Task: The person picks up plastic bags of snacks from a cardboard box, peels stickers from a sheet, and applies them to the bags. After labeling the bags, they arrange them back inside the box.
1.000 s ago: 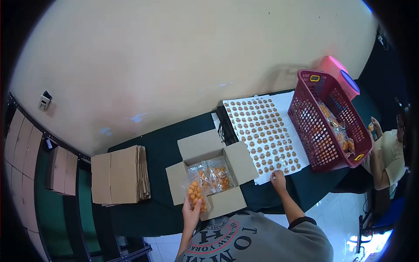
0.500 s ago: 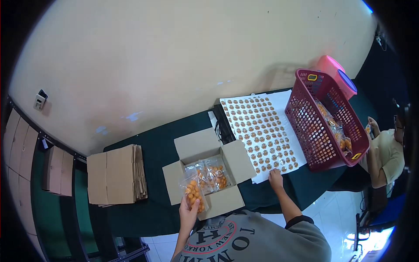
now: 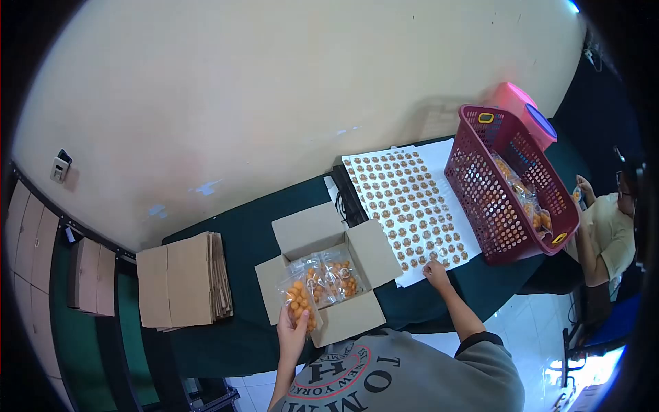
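Observation:
My left hand (image 3: 294,335) grips a clear plastic bag of round orange snacks (image 3: 298,299), held over the near left side of an open cardboard box (image 3: 367,310). Inside the box lie more bags of the orange snacks (image 3: 336,275). My right hand (image 3: 437,276) is at the near edge of a white sheet of round stickers (image 3: 405,199), fingers pinched together at a sticker (image 3: 434,258) in the lowest row. Whether that sticker has lifted off the sheet is too small to tell.
A maroon plastic basket (image 3: 473,206) holding snack bags stands right of the sheet, with pink tubs (image 3: 511,99) behind it. Flattened cardboard boxes (image 3: 175,281) are stacked at the left on the dark green cloth (image 3: 250,237). Another person (image 3: 607,233) sits at the far right.
My left hand has shifted slightly left and the bag sits a little more upright. My right hand's fingers have moved slightly up against the sheet's lowest stickers. The view has shifted slightly.

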Demonstrator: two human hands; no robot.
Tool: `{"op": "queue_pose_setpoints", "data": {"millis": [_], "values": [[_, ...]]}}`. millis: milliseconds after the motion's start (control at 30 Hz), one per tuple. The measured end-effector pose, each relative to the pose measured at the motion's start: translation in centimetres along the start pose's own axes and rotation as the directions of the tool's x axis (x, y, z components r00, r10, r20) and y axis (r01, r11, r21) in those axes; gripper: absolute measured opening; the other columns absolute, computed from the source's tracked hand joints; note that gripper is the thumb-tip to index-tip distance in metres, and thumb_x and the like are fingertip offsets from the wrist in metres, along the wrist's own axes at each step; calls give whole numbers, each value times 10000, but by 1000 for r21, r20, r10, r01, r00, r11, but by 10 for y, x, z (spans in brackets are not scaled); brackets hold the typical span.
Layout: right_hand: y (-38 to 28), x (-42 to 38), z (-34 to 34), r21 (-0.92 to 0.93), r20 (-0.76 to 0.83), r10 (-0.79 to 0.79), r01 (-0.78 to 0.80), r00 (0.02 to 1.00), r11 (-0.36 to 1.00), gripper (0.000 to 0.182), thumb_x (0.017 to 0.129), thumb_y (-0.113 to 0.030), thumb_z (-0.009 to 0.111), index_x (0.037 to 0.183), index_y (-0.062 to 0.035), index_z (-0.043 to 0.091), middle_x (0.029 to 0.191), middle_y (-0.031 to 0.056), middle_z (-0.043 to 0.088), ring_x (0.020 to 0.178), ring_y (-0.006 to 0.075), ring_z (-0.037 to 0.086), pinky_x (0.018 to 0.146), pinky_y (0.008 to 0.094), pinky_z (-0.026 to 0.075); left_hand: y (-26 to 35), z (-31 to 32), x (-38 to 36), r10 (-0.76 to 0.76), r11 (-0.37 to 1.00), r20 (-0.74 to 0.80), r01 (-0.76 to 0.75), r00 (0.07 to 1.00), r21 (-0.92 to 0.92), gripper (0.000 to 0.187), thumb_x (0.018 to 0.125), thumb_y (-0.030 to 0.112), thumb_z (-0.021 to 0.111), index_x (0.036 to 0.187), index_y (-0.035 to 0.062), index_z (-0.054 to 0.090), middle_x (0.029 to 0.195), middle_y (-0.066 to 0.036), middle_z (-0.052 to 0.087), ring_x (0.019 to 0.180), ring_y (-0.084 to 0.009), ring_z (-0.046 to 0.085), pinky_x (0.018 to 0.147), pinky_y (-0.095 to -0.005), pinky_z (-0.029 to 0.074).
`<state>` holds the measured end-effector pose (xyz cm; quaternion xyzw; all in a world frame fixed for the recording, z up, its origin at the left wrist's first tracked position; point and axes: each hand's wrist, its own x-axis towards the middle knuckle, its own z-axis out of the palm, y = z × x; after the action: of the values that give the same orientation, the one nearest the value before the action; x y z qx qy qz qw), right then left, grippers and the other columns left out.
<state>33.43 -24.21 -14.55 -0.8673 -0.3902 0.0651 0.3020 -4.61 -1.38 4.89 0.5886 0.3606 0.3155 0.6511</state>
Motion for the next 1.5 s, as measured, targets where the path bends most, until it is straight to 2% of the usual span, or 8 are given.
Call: {"op": "queue_pose_setpoints", "data": {"millis": [367, 567, 767, 933, 1100, 1333, 1433, 1500], "values": [[-14, -4, 4, -312, -53, -97, 76, 994, 947, 85, 670, -87, 571, 665, -23, 516, 696, 141, 520, 685, 313, 537, 619, 397, 443, 0, 1, -6, 18, 1000, -18, -18, 1000, 15, 380, 830, 50, 530, 1168, -53, 391, 1087, -132, 521, 1000, -169, 517, 858, -274, 407], [-9, -5, 6, -63, -113, 187, -195, 976, 979, 109, 657, -79, 548, 685, -6, 471, 675, 154, 507, 659, 326, 521, 585, 409, 406, 11, -2, -5, -78, 988, -26, 74, 997, -137, 385, 828, 32, 530, 1176, -35, 377, 1098, -122, 510, 1009, -152, 509, 848, -261, 418], [-5, -14, 18, -3, -287, 99, -104, 953, 995, 120, 702, -87, 502, 702, 4, 425, 636, 154, 464, 617, 319, 480, 596, 426, 382, 49, -2, 7, -14, 976, -33, 7, 999, -219, 469, 829, 28, 525, 1235, -51, 305, 1178, -133, 454, 1064, -175, 476, 883, -279, 405], [2, -18, 16, 14, -210, 145, -146, 967, 989, 114, 760, -81, 458, 700, 0, 405, 615, 140, 473, 555, 275, 521, 531, 381, 427, 51, 4, 10, -41, 966, -37, 30, 998, -256, 500, 822, 33, 538, 1245, -60, 289, 1185, -134, 450, 1079, -178, 465, 903, -275, 384], [-7, -19, 7, 447, -7, 357, -316, 934, 837, 182, 816, -89, 396, 669, 15, 421, 584, 123, 509, 500, 194, 584, 463, 290, 471, 40, 11, 5, -57, 965, -13, 51, 998, -258, 475, 820, 30, 538, 1225, -60, 306, 1185, -131, 450, 1086, -180, 460, 911, -274, 372], [4, -26, 4, 455, 65, 332, -324, 941, 830, 210, 826, -113, 403, 712, 37, 497, 712, 130, 547, 550, 189, 590, 507, 257, 502, 35, 21, 19, -72, 968, 65, 86, 995, -235, 501, 824, 32, 531, 1246, -60, 277, 1190, -140, 446, 1076, -184, 470, 902, -281, 386], [-1, -25, 0, 347, -41, 254, -224, 966, 911, 212, 826, -132, 425, 729, 38, 506, 755, 147, 545, 581, 198, 597, 541, 254, 504, 33, 27, 27, -44, 968, 100, 67, 994, -243, 541, 825, 41, 532, 1270, -66, 245, 1185, -144, 455, 1053, -185, 488, 886, -279, 404], [-24, -23, -19, 368, 79, 333, -338, 940, 866, 197, 830, -140, 439, 756, 28, 511, 788, 150, 543, 644, 206, 599, 584, 271, 511, 32, 30, 30, -38, 969, 144, 72, 989, -236, 522, 828, 44, 529, 1267, -54, 264, 1181, -133, 461, 1055, -178, 485, 882, -274, 406]]}}
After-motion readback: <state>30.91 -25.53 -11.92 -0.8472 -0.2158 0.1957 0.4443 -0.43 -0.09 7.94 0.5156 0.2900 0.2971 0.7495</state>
